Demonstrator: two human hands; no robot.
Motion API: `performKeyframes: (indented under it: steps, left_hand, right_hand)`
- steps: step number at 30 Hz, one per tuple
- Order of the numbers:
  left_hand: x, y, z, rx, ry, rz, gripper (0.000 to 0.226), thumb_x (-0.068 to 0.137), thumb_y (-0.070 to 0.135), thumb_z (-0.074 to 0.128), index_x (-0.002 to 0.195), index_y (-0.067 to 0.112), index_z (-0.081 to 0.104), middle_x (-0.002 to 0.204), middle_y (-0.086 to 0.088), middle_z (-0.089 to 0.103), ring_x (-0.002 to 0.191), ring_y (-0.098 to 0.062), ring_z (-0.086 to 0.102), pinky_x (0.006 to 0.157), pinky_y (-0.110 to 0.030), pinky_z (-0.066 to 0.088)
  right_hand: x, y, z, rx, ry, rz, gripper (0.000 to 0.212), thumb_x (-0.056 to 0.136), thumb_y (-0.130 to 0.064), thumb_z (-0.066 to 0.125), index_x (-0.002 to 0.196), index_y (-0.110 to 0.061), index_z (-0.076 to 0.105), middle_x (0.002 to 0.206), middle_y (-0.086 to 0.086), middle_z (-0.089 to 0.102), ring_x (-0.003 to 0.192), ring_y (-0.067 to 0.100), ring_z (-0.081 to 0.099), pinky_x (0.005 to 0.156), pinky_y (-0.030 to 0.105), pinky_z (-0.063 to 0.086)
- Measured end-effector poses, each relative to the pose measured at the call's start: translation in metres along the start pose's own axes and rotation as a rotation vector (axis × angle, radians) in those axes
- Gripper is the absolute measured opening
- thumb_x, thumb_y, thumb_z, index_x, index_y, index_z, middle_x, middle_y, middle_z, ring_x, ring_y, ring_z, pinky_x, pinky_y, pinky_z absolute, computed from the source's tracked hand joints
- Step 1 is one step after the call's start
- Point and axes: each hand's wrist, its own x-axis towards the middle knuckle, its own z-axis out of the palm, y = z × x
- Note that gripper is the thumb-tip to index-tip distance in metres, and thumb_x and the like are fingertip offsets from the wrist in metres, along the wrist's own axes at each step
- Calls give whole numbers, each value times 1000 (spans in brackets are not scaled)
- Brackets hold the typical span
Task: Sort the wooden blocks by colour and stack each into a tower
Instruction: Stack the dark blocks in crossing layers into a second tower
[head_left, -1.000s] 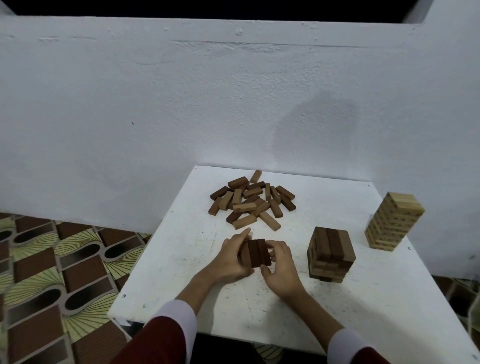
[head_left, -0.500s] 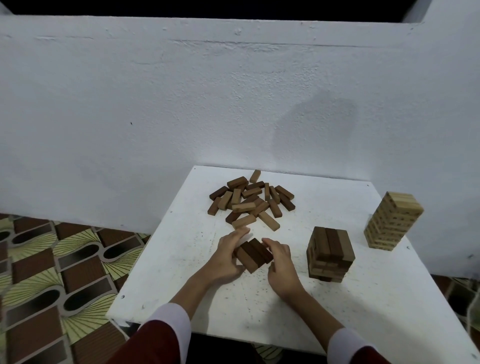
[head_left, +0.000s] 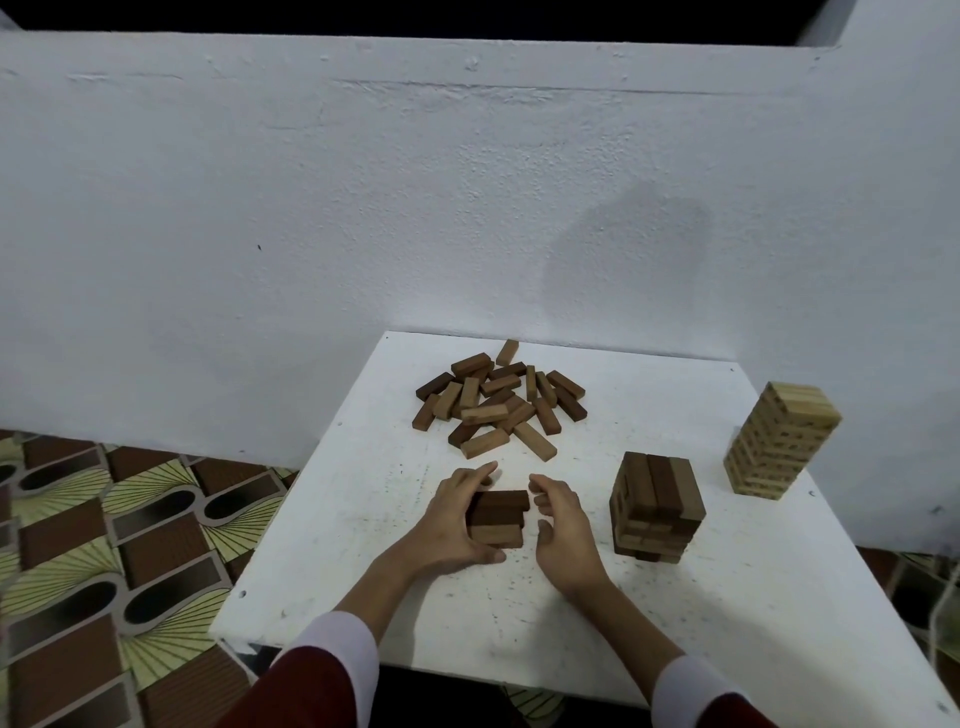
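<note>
At the bottom of the frame, two red sleeves with white cuffs reach onto the white worktop (head_left: 363, 582). At centre frame the left hand (head_left: 452, 525) curls round the left side of a small bundle of blocks (head_left: 497, 518), its grip closed on them: dark ones behind, a paler one nearest the camera. The right hand (head_left: 563, 519) sits just beside the bundle's right end with fingers loosely curved and holding nothing; a thin gap shows between them and the wood. The step in hand appears to be squaring up a first layer for a new tower, and the mixed shades suggest the next move calls for checking the colours before pressing the ends flush. To the right stands a short brown tower (head_left: 657, 506), its top layer dark with one lighter piece at the right. Further right, near the edge, a tall pale tower (head_left: 779, 439) is built up. Toward the back of the worktop lies the unsorted pile (head_left: 498, 400) of dark and mid-brown blocks, well apart from both towers. How many blocks the left palm covers cannot be told, and under this dim light neighbouring shades are hard to separate. A patterned floor (head_left: 104, 545) fills the lower left.
</note>
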Motion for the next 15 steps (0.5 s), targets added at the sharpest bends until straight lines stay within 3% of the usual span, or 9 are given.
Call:
performKeyframes:
  steps: [7, 15]
  left_hand:
    - [-4, -3, 4, -80, 39, -1, 95, 61, 33, 82, 141, 35, 29, 117, 29, 37, 121, -12, 41, 102, -35, 45]
    - [-4, -1, 5, -78, 54, -31, 96, 61, 35, 82, 141, 35, 30, 119, 20, 41, 119, -10, 41, 102, -36, 45]
  right_hand:
    - [-1, 2, 0, 25, 8, -9, 54, 87, 11, 50, 134, -16, 44, 125, 0, 52, 107, 9, 50, 93, 16, 43]
    - [-2, 2, 0, 52, 0, -36, 50, 89, 9, 48, 133, -14, 45, 123, 1, 53, 107, 10, 52, 92, 14, 43]
